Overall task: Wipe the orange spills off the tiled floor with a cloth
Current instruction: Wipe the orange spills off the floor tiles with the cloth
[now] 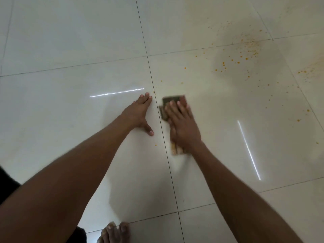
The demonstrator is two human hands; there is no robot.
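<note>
Our right hand (184, 125) presses flat on the cloth (171, 100); the orange spills (243, 55) lie beyond it, rightward; left hand (140, 111) flat on the floor (70, 41)

1. Both forearms (98, 160) are bare to the edge of the frame, with no sleeve, watch or band showing.
2. The left hand (138, 111) and right hand (184, 127) carry no gloves or rings; the nails are short.
3. A bare foot (114, 232) shows at the bottom edge, without shoe or sock.
4. Dark clothing (7, 185) shows at the lower left.
</note>
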